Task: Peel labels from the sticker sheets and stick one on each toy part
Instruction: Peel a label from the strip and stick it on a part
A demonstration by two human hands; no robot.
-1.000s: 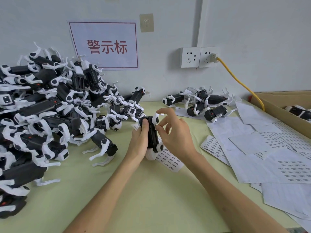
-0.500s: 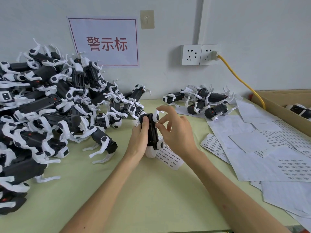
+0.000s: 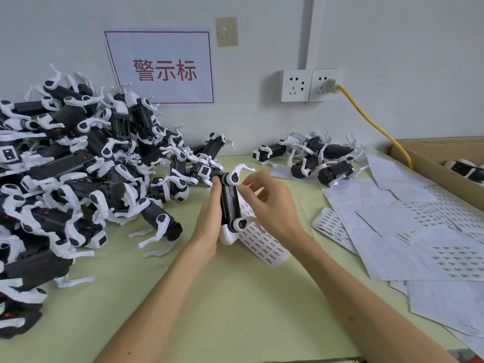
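Just above frame centre: black-and-white toy part (image 3: 230,203), long axis running up-frame and away, held between both hands. Left hand (image 3: 209,221) wrapped around its left flank, gripping. Right hand (image 3: 272,205) at its right side, fingertips pinched together, label not discernible. Sticker sheet (image 3: 262,244) flat on worktop (image 3: 235,310), directly under right hand.

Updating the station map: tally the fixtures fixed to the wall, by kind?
Sign: 1
Socket plates: 2
Hook: 1
Vertical conduit: 1
Total: 5
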